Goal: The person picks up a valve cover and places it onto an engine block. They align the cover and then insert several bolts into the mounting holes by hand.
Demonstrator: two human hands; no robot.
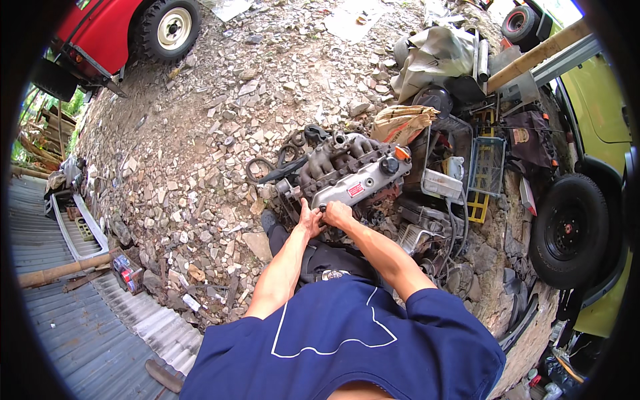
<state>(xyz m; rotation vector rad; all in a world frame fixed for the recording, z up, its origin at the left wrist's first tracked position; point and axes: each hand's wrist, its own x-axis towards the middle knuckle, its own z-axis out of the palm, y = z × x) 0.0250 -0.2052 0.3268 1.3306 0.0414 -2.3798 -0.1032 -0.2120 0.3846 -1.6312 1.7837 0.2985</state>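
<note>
An engine with a silver valve cover lies on the stony ground in front of me, its brown manifold pipes on the far side. A black round cap and an orange piece sit at its right end. My left hand is at the cover's near left end, thumb up and fingers partly spread against it. Right beside it, my right hand is closed at the cover's near edge. A small black part shows between the hands. What my right fingers grip is hidden.
Black rings and belts lie left of the engine. On the right are a paper sack, a crate and loose parts. A red vehicle's wheel stands far left; a yellow-green vehicle's tyre stands right. Corrugated sheets cover the lower left.
</note>
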